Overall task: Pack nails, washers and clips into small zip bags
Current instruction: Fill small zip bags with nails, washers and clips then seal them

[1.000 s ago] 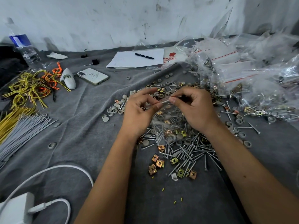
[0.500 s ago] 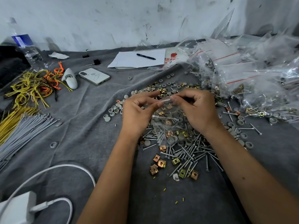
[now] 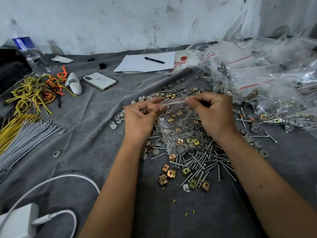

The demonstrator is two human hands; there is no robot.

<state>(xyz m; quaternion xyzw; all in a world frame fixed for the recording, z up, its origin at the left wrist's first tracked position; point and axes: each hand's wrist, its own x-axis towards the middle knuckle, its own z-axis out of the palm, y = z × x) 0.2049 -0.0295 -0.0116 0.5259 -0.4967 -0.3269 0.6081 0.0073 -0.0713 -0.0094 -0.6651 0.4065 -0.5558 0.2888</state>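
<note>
Grip, both hands: left hand [image 3: 139, 121] and right hand [image 3: 214, 115] each pinch the top edge of 1 small zip bag [image 3: 178, 131] between thumb and fingertips, left at the left end of the red-lined strip, right at the right end. Bag hangs between the 2 hands, just above the loose stock. Through the clear film: nails, grey washers and brass clips, bunched toward the bottom.

Progress (judgement): this bag looks filled and is at the sealing step; whether the strip is fully pressed closed cannot be told. Right of and beyond the right hand lies a large heap of filled bags [image 3: 267, 86], so much of the job looks done. A good deal is left: directly beneath and nearer than the grip, a pile of nails [image 3: 204, 162]; clips [image 3: 167, 174] scattered at its near edge; washers [image 3: 118, 117] spread to the left of the left hand and beyond both hands.

Surface: grey cloth [image 3: 89, 134] over what appears to be a bench, creased, with small yellow offcuts nearer than the nails.

Room, relative to the grip:
- far left: grey rods or ties [image 3: 25, 136] in a bundle, yellow and orange wire loops [image 3: 34, 93], water bottle [image 3: 29, 54].
- beyond left hand: phone [image 3: 100, 81], face down.
- beyond both hands: sheet of paper [image 3: 145, 63] with a pen [image 3: 154, 60] on it.
- near left: white charger [image 3: 18, 220] with cable.
- back: scuffed white wall [image 3: 137, 21].
</note>
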